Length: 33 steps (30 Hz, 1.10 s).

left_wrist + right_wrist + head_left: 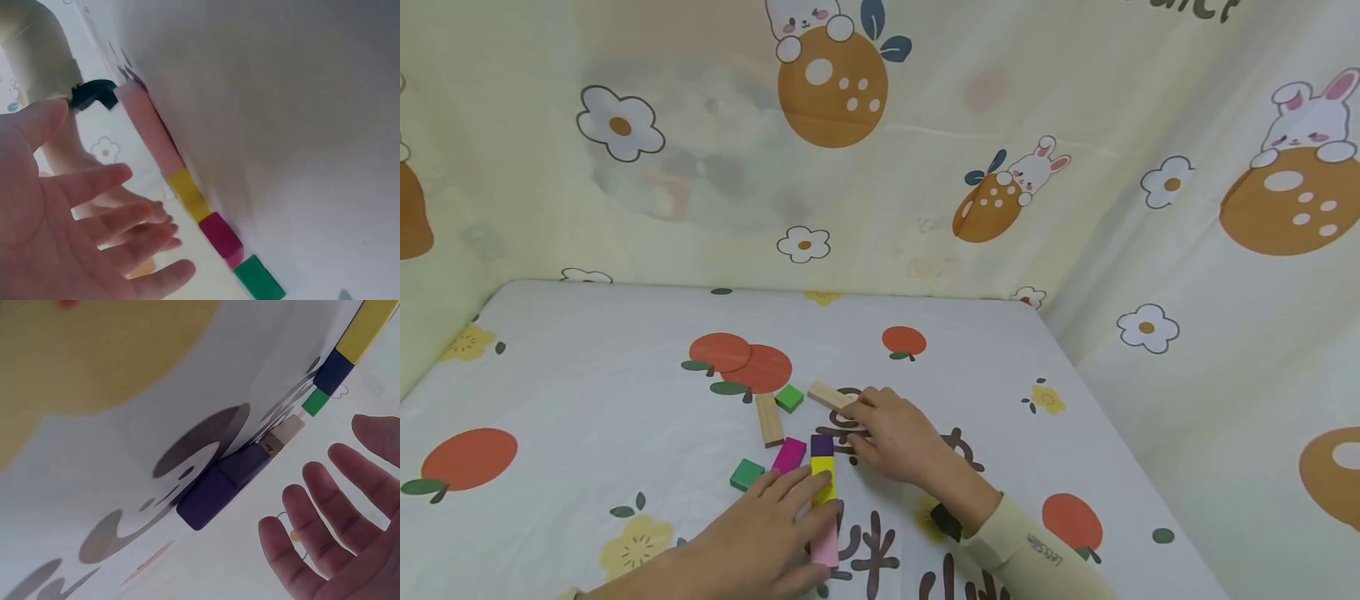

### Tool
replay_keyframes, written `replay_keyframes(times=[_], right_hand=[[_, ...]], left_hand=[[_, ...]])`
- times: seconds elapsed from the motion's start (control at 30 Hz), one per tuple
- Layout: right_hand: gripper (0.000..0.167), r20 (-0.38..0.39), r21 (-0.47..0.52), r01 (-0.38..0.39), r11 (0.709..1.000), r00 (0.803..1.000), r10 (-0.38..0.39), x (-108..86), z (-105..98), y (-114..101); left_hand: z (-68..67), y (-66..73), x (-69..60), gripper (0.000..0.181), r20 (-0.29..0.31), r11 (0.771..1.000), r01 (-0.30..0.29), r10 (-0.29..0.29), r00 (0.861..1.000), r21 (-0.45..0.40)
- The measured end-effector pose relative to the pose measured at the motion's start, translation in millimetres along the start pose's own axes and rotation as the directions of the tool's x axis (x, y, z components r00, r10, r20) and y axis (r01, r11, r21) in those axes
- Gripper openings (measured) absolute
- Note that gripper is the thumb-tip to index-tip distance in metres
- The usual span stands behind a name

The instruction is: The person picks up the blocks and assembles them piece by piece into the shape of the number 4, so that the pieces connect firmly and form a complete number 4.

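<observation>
My left hand is held over the near blocks with its fingers spread and nothing gripped, as the left wrist view confirms. By its fingers are a yellow block, a pink block, a magenta block and a green block. A small dark purple block touches the yellow one. My right hand, fingers loosely bent and apart, is nearest a pale wooden block. In the right wrist view, a long purple block lies before the fingers; in the head view the hand hides it.
Another wooden block and a bright green block lie farther back. The table is covered by a white cloth printed with fruit and flowers. A patterned curtain rises behind it and at both sides.
</observation>
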State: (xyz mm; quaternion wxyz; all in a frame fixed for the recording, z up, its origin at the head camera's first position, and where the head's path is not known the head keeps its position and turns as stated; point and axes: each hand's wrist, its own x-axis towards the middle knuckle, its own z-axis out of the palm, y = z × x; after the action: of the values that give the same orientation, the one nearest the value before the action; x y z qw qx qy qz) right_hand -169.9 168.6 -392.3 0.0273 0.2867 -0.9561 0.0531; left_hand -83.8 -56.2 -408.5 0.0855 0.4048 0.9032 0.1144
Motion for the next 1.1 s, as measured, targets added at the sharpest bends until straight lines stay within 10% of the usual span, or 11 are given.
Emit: replay_keyframes(times=[0.53, 1.1], right_hand=[[0.038, 0.016, 0.008, -0.114, 0.993, 0.993, 0.113, -2.6, 0.4, 4.1], [0.042, 0.023, 0.009, -0.136, 0.991, 0.99, 0.136, -4.4, 6.1, 8.3]], left_hand=[[-0.1, -8.7, 6.6, 0.075, -0.067, 0.994, 0.112, -0.112, 0.991, -0.002], [2.4, -8.9, 11.5, 0.082, 0.039, 0.986, 0.164, -0.162, 0.986, -0.034]])
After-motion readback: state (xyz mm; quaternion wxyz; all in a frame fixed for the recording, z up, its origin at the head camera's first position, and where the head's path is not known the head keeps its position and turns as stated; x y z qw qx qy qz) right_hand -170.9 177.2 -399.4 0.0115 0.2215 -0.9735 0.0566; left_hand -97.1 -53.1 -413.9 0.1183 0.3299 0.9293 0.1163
